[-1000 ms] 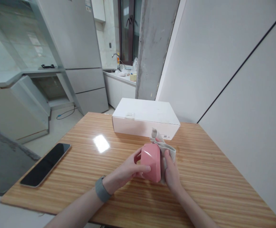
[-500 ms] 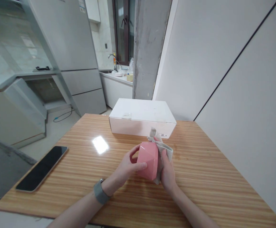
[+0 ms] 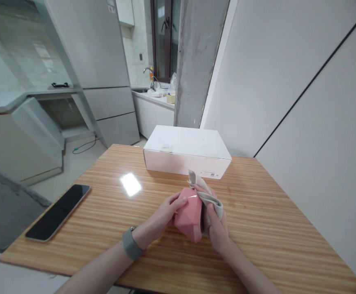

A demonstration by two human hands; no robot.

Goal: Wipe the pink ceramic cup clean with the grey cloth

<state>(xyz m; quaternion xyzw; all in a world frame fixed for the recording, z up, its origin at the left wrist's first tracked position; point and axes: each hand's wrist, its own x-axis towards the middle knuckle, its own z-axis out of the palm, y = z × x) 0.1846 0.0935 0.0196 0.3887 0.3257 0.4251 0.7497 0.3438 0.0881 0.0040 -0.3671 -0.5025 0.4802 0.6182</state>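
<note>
A pink faceted object [image 3: 189, 218] is held just above the wooden table [image 3: 257, 228] near its middle. My left hand [image 3: 162, 216] grips its left side, fingers curled around it; a grey band sits on that wrist. My right hand [image 3: 216, 226] presses a folded grey cloth [image 3: 207, 196] against the object's right side, thumb on top of the cloth. The cloth's loose corner sticks up behind the object.
A closed white box [image 3: 186, 157] lies at the table's far edge, just behind my hands. A black phone [image 3: 58, 211] lies face up near the left edge. A white wall runs along the right side. A fridge and kitchen counter stand beyond.
The pink object has been tilted and turned between my hands, and the cloth has shifted lower over its right side. The view has swung slightly.
</note>
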